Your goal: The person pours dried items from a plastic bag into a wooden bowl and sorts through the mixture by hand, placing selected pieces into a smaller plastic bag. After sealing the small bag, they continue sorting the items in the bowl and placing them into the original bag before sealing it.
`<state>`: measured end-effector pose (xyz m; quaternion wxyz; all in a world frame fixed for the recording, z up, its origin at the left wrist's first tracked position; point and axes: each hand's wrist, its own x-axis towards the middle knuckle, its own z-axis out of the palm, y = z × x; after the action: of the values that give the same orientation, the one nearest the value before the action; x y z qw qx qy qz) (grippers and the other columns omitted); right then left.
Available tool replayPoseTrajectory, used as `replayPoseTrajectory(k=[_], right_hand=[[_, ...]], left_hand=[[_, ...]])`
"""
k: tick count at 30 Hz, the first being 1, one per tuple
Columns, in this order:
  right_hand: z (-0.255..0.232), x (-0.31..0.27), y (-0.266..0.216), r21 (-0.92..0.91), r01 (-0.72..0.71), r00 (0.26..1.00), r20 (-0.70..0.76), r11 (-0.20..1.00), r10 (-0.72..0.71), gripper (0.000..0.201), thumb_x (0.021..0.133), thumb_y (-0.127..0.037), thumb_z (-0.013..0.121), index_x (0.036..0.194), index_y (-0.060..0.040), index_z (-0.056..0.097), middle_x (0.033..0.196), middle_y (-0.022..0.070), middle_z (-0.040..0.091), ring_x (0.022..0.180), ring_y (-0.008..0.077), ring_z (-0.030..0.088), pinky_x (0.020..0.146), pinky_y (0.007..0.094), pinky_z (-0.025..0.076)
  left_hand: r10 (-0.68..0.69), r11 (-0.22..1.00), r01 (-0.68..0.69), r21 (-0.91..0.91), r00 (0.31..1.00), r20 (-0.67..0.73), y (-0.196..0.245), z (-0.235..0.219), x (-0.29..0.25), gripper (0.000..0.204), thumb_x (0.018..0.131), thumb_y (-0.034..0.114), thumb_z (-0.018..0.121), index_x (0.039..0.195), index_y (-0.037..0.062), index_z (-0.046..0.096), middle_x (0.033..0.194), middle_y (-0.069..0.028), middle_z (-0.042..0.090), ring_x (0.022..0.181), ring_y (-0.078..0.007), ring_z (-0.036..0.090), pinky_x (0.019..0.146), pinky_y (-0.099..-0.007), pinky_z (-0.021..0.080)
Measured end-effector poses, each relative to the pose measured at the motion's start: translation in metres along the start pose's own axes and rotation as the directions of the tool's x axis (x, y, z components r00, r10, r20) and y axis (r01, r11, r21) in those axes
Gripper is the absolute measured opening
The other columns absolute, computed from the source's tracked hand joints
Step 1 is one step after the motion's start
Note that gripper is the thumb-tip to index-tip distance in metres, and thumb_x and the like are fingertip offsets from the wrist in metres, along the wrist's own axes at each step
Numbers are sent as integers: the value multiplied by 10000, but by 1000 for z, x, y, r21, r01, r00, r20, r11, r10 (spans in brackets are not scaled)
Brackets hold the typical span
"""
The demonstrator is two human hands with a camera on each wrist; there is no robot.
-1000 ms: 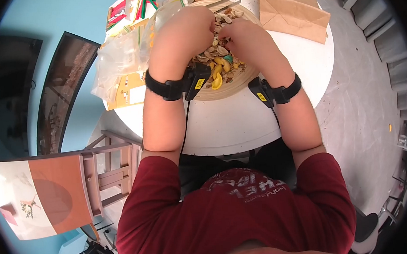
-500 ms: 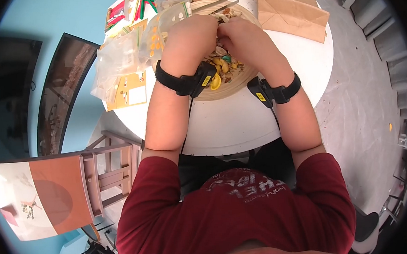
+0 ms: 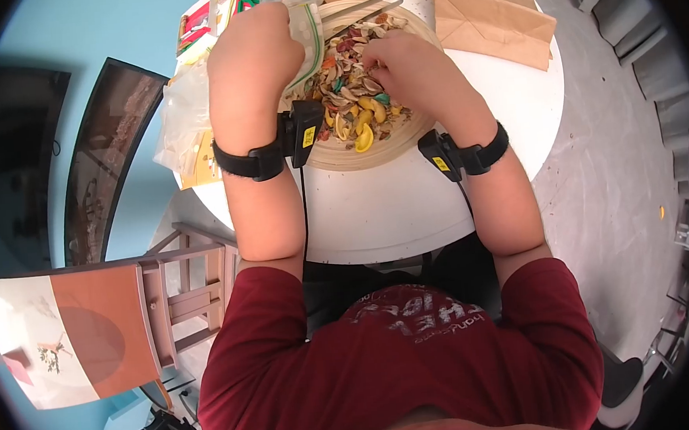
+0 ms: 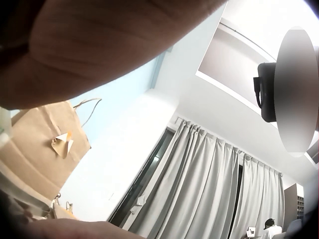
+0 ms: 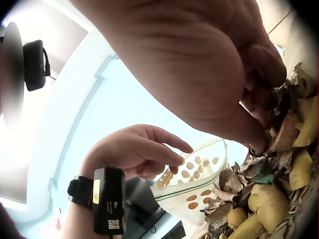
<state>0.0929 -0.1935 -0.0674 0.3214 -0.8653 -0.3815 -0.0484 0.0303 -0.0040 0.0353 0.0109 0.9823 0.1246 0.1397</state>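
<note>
A round pale tray point(image 3: 341, 161) bears a heap of potpourri point(image 3: 344, 95), with dried petals, yellow curved pieces and bits of green. My left hand point(image 3: 257, 57) is left of the heap, over a clear zip bag with a green-lined mouth point(image 3: 315, 45). In the right wrist view, the left hand's point(image 5: 137, 152) index finger reaches out loosely above the bag's mouth point(image 5: 194, 174), which is printed with brown dots. My right hand point(image 3: 410, 66) is down on the heap, its thumb and bent fingers around dried petals point(image 5: 286, 132). The right palm partly hides them.
Metal tongs point(image 3: 370, 7) lie across the tray's far side. A brown paper bag point(image 3: 491, 25) rests at the far right of the white table point(image 3: 392, 212). More clear plastic bags point(image 3: 182, 118) and an orange-edged card point(image 3: 201, 165) lie at the left.
My left hand has left the heap beside the right hand and moved left to the zip bag. The right hand stays on the heap, and more of the potpourri shows.
</note>
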Motion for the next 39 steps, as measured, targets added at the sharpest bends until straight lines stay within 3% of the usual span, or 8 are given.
replayPoseTrajectory(k=[9,12,15,18,24,27,30,39], right_hand=[[-11,6,-9,318,12,931,-350,948,105,148,917,-78,676,1043,-4,655,879,97,704,771,179,680,720,308,558],[-19,7,-18,464,116,844,-512,878,159,192,902,-128,699,1039,-1,652,817,138,689,717,225,674,676,348,553],[-15,8,-5,514,374,711,-693,772,118,120,928,19,699,1018,-4,621,964,40,690,782,75,642,684,212,532],[-23,3,-9,650,531,634,-730,544,255,134,930,41,698,1007,-10,601,998,65,683,772,84,635,661,204,515],[-21,4,-27,623,620,562,-777,477,284,76,957,15,668,1014,-9,623,926,57,682,746,75,618,627,222,493],[-27,0,-42,490,152,949,-315,858,12,120,956,-34,660,1072,-18,686,879,65,693,703,140,638,651,284,519],[-4,6,-26,216,294,894,-408,931,-187,216,898,-56,637,1091,-35,731,868,166,714,843,328,693,758,426,565],[-21,4,13,-1,-186,976,-120,983,184,299,890,-38,631,1172,-32,732,1079,228,725,1009,390,696,904,441,554]], left_hand=[[72,995,-74,-68,997,-38,-30,-15,4,338,739,210,796,1050,76,793,894,-170,733,801,-324,714,748,-410,560],[78,993,-72,-97,995,57,-37,-15,3,344,725,234,824,1005,39,781,893,-166,725,796,-321,704,737,-395,556],[-28,997,37,-70,990,137,-26,-21,2,323,725,243,827,921,-5,756,849,-158,721,754,-294,689,705,-379,543],[-62,997,70,-26,966,250,-17,-25,4,280,746,217,789,857,-32,723,783,-160,707,707,-270,672,674,-376,529],[-13,997,24,-68,985,170,-26,-19,5,222,756,196,682,778,-23,703,712,-209,682,684,-342,687,662,-434,543],[-41,989,64,-136,985,169,-28,-24,2,227,759,201,690,801,-21,706,702,-209,677,682,-330,690,659,-431,541],[-76,983,96,-155,989,130,-38,-26,3,243,764,214,698,823,-22,709,702,-207,679,681,-329,690,658,-431,538],[-297,932,285,-224,955,-22,-69,-52,-5,319,767,281,688,865,-18,742,667,-138,702,639,-241,684,652,-366,541]])
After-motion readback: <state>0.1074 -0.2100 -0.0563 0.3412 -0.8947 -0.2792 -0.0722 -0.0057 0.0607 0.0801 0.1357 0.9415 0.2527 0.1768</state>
